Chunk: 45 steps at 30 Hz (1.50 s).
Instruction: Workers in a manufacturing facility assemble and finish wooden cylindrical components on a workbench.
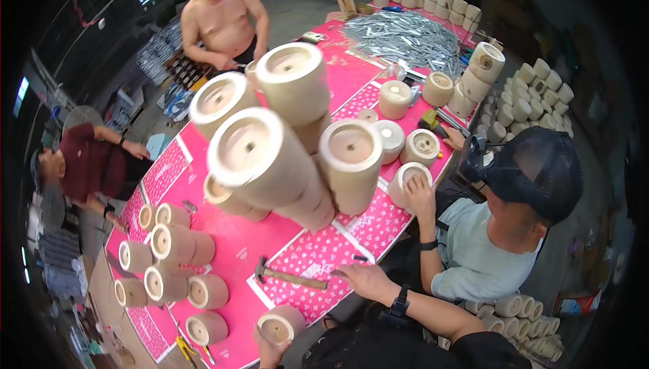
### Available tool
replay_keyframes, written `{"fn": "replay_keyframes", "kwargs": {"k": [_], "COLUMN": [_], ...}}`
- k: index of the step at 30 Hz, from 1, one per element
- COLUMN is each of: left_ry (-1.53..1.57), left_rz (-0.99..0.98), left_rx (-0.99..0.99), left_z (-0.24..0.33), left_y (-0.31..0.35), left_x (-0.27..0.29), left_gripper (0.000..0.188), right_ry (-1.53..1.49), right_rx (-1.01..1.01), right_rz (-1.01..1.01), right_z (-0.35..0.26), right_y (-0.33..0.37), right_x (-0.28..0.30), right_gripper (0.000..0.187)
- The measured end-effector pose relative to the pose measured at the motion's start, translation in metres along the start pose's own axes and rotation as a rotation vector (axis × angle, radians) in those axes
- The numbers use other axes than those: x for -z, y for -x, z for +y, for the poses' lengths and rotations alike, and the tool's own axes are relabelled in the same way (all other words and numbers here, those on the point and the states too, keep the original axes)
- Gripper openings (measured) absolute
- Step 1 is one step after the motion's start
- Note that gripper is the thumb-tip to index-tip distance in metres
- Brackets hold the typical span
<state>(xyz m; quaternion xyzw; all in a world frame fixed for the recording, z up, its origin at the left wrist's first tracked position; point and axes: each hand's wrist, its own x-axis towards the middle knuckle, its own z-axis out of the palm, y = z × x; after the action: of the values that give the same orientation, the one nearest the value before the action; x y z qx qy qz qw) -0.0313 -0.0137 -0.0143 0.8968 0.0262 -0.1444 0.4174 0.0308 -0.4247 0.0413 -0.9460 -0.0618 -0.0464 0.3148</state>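
Observation:
At the table's near edge my left hand (269,351) grips a short round wooden piece (280,325) by its side. The piece is pale, with a round recess in its face. My right hand (368,282), wearing a dark wristband, reaches over the table edge with fingers stretched to the left. Its fingertips come close to the handle end of a claw hammer (294,278), which lies on the pink patterned sheet. Nothing shows plainly in this hand. Tall stacks of similar wooden cylinders (247,149) rise just beyond the hammer.
More wooden cylinders (172,244) stand at the left, with yellow-handled pliers (184,347) near them. A heap of metal parts (402,34) covers the far table. To the right a co-worker (507,234) touches a cylinder and a power drill (433,124). Two other people stand beyond the table.

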Motion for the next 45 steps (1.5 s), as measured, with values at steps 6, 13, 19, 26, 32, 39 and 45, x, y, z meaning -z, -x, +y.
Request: {"fn": "replay_keyframes", "kwargs": {"k": [6, 13, 19, 26, 32, 39, 45], "left_ry": [-0.117, -0.128, -0.117, -0.15, -0.192, -0.042, -0.024], "left_rz": [-0.083, -0.021, 0.059, 0.062, 0.143, 0.085, 0.086], "left_rx": [-0.255, -0.288, -0.337, -0.32, -0.332, -0.279, -0.326], "left_z": [0.018, -0.003, -0.013, -0.011, -0.022, -0.017, -0.028], "left_y": [-0.018, -0.023, -0.014, -0.011, -0.01, -0.017, -0.02], "left_x": [0.017, 0.012, 0.006, 0.002, -0.007, -0.009, -0.015], "left_gripper": [0.128, 0.127, 0.127, 0.13, 0.125, 0.128, 0.127], "right_ry": [0.038, 0.178, 0.346, 0.572, 0.194, -0.348, 0.115], "right_rx": [0.147, 0.468, 0.79, 0.581, 0.208, -0.202, 0.156], "right_rz": [-0.206, -0.347, -0.372, -0.604, -0.847, -0.353, -0.527], "right_z": [-0.078, -0.138, -0.16, -0.177, -0.209, -0.182, -0.199], "right_y": [0.018, 0.005, -0.013, 0.006, -0.017, -0.006, -0.002], "right_x": [-0.039, -0.078, -0.131, -0.149, -0.17, -0.196, -0.18], "right_gripper": [0.031, 0.033, 0.026, 0.016, 0.026, 0.024, 0.021]}}
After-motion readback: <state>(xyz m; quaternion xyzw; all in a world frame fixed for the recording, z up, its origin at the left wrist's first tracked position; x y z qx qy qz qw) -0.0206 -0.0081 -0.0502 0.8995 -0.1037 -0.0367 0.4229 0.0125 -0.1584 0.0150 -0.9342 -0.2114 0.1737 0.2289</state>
